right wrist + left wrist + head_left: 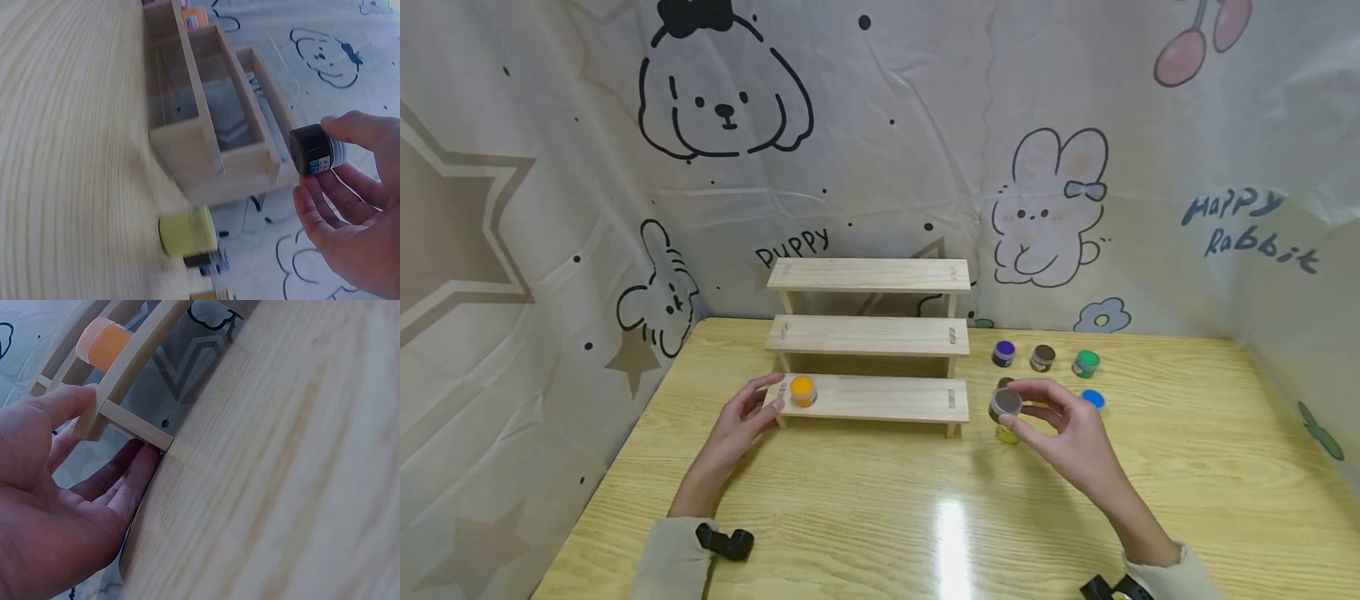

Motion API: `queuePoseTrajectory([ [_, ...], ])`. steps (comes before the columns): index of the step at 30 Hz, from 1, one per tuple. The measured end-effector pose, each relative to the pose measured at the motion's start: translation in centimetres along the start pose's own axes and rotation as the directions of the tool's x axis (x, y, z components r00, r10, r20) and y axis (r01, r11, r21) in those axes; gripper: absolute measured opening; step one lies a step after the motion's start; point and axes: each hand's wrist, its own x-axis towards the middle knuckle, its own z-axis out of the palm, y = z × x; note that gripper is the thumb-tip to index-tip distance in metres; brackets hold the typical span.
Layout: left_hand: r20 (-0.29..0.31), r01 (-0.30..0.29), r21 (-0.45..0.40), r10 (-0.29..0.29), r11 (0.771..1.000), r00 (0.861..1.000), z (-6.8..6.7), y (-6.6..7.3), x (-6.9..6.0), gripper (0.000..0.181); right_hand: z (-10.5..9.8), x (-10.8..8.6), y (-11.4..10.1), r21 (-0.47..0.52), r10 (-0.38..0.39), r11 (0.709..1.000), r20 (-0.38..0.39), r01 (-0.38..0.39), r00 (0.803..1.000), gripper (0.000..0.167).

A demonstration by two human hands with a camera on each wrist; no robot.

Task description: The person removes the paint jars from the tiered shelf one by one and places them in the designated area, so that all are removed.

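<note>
A tiered wooden stand (872, 335) with three steps is on the table. My left hand (735, 429) holds the left end of its lowest step; in the left wrist view the thumb meets the board and fingertips touch the leg (139, 427). Beside that hand, an orange paint jar (802, 390) stands on the step. Between thumb and fingers, my right hand (1071, 446) pinches a small dark-lidded paint jar (1005, 403), raised to the right of the stand. The right wrist view shows this jar (312, 150) tipped sideways in the frame, with a label on its side.
Right of the stand are a purple jar (1003, 352), a brown jar (1042, 358), a green jar (1086, 363) and a blue jar (1093, 399). A yellow jar (1007, 435) and another dark-lidded jar (1004, 382) are partly hidden behind the held one. A printed curtain (880, 150) hangs behind the table.
</note>
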Motion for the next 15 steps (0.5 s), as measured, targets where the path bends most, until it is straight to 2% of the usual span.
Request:
queuePoseTrajectory([
  [10, 0.005, -0.007, -0.001, 0.007, 1.000, 1.000, 0.1, -0.1, 0.1, 0.052, -2.4, -0.8, 1.2, -0.124, 0.029, 0.992, -0.018, -0.031, 0.999, 0.035],
  [15, -0.006, 0.012, -0.004, -0.012, 1.000, 1.000, 0.0, -0.1, 0.1, 0.053, -3.1, -0.9, 2.3, -0.179, 0.059, 0.982, -0.001, -0.058, 0.998, 0.035],
])
